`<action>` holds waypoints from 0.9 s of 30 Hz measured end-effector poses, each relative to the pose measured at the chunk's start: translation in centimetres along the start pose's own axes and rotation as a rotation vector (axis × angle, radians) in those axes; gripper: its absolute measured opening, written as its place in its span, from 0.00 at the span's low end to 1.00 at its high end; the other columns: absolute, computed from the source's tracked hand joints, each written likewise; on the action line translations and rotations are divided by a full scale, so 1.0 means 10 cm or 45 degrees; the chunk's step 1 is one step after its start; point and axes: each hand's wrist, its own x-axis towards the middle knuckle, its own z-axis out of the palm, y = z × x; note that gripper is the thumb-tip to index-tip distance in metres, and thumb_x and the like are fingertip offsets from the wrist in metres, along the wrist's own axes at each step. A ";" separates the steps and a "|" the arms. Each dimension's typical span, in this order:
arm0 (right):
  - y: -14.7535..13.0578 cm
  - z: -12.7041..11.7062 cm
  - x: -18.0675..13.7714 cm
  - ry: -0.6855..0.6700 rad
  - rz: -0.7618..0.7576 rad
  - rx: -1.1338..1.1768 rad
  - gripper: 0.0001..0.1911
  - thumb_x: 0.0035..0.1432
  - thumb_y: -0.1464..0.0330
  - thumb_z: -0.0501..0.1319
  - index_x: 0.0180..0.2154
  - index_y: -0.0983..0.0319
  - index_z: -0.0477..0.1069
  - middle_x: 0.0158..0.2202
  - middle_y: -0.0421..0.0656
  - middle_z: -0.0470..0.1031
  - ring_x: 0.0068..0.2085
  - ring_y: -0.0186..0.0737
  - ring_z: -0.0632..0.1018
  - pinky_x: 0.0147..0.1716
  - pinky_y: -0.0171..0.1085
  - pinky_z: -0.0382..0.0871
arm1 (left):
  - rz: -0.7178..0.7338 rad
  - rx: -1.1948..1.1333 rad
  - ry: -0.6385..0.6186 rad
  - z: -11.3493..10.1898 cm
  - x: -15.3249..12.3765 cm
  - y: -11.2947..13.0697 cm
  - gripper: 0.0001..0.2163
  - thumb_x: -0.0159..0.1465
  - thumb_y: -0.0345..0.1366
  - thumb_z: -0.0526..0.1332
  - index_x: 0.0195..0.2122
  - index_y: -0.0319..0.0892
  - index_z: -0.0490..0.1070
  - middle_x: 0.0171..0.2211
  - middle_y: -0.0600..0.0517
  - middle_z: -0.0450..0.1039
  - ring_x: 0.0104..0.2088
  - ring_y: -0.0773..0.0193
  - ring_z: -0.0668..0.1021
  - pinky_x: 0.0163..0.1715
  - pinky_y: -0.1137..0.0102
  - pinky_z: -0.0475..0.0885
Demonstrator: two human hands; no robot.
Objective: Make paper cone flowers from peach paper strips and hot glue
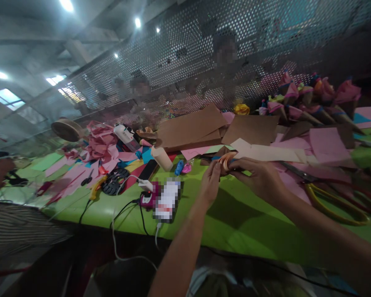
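Both hands meet above the green tabletop (pixel 222 231), pinching a curled piece of peach-orange paper (pixel 225 160) between them. My left hand (pixel 210 181) grips its left side with thumb and fingertips. From the right, my right hand (pixel 259 176) holds the other edge, its fingers partly covering the piece. Brown paper and a bit of blue show right behind the curl; whether they belong to it I cannot tell. Large scissors (pixel 334 204) with yellow and red handles lie to the right of my right hand. Small blue (pixel 179 167) and pink (pixel 187 167) crumpled bits lie left of my hands.
Brown cardboard (pixel 191 126) and pink sheets (pixel 327 144) lie behind. Paper flower cones (pixel 315 99) are heaped back right against a perforated screen (pixel 185 74). A plugged-in phone (pixel 168 200), cables, a yellow glue gun (pixel 97 187) and crumpled pink paper (pixel 100 142) lie leftward. Another person's hand (pixel 1 169) is far left.
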 end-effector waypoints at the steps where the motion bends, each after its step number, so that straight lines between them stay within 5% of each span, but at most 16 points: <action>1: 0.00 0.00 0.00 0.012 -0.004 -0.002 0.07 0.63 0.72 0.61 0.36 0.57 0.77 0.34 0.43 0.83 0.34 0.41 0.83 0.33 0.35 0.75 | -0.018 -0.010 0.021 0.00 0.00 0.01 0.21 0.68 0.56 0.55 0.42 0.44 0.74 0.32 0.52 0.68 0.31 0.64 0.67 0.35 0.68 0.65; 6: -0.01 0.01 -0.01 0.038 -0.030 -0.024 0.05 0.63 0.70 0.63 0.35 0.57 0.77 0.35 0.44 0.83 0.35 0.41 0.83 0.33 0.35 0.76 | -0.058 -0.097 0.060 -0.02 0.01 0.00 0.21 0.68 0.57 0.55 0.41 0.43 0.75 0.29 0.53 0.65 0.28 0.67 0.63 0.29 0.71 0.61; 27: -0.10 0.01 -0.01 0.147 -0.254 -0.233 0.09 0.67 0.72 0.59 0.40 0.57 0.79 0.41 0.47 0.84 0.42 0.45 0.85 0.42 0.42 0.81 | 0.049 -0.129 0.113 -0.06 -0.01 -0.04 0.26 0.63 0.62 0.57 0.42 0.42 0.75 0.35 0.49 0.72 0.33 0.64 0.68 0.31 0.69 0.65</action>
